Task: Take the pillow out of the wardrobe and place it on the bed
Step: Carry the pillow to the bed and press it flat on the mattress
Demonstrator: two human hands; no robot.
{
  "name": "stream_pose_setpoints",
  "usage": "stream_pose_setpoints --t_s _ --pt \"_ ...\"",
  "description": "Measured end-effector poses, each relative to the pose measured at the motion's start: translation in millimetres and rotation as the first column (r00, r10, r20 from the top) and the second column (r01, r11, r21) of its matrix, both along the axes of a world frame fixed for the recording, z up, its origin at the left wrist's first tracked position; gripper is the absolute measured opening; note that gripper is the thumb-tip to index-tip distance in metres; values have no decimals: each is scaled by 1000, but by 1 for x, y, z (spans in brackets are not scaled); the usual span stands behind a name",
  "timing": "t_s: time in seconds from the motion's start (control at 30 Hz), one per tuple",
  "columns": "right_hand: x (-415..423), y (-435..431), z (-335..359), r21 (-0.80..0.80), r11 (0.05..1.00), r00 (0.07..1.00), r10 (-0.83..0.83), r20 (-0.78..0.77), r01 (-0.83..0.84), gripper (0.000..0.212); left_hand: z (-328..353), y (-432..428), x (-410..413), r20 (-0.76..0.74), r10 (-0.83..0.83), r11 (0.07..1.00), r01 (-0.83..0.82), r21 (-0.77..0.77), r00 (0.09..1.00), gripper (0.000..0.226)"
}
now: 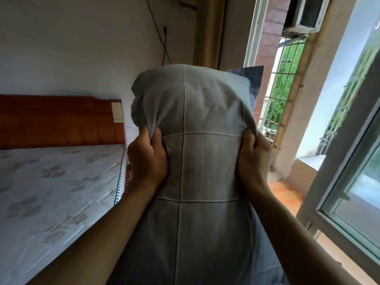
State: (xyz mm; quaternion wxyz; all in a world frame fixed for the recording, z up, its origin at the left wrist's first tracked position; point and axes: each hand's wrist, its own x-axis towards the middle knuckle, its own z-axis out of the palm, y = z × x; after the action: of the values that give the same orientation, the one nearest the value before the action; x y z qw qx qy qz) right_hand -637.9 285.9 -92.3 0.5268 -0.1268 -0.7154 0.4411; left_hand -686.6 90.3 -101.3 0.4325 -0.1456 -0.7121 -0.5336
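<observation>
A grey pillow [207, 112] with thin white grid lines fills the middle of the head view, held upright in front of me. My left hand [147, 159] grips its left edge, thumb on the front. My right hand [254, 159] clutches its right edge at the same height. A dark flap of the pillow cover sticks out at the top right. The bed [51, 186], a bare mattress with a pale flower pattern, lies to the left, below and beside the pillow. The wardrobe is out of view.
A red-brown wooden headboard [55, 120] stands against the white wall at the left. An open window [353, 182] with a white frame and outside metal bars is at the right. A black cable [162, 38] hangs from a wall socket above the pillow. Orange floor shows at lower right.
</observation>
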Motion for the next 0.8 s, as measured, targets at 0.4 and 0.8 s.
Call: stream_pose_setpoints --t_s 0.4,0.8 --pt "-207 26 -25 -42 954 954 298 18 -297 40 -20 16 -161 -19 316 943 -317 -101 948 41" --pt "-409 -1 -18 -8 804 803 594 52 -595 39 -21 -2 -297 58 576 816 -570 -95 816 35"
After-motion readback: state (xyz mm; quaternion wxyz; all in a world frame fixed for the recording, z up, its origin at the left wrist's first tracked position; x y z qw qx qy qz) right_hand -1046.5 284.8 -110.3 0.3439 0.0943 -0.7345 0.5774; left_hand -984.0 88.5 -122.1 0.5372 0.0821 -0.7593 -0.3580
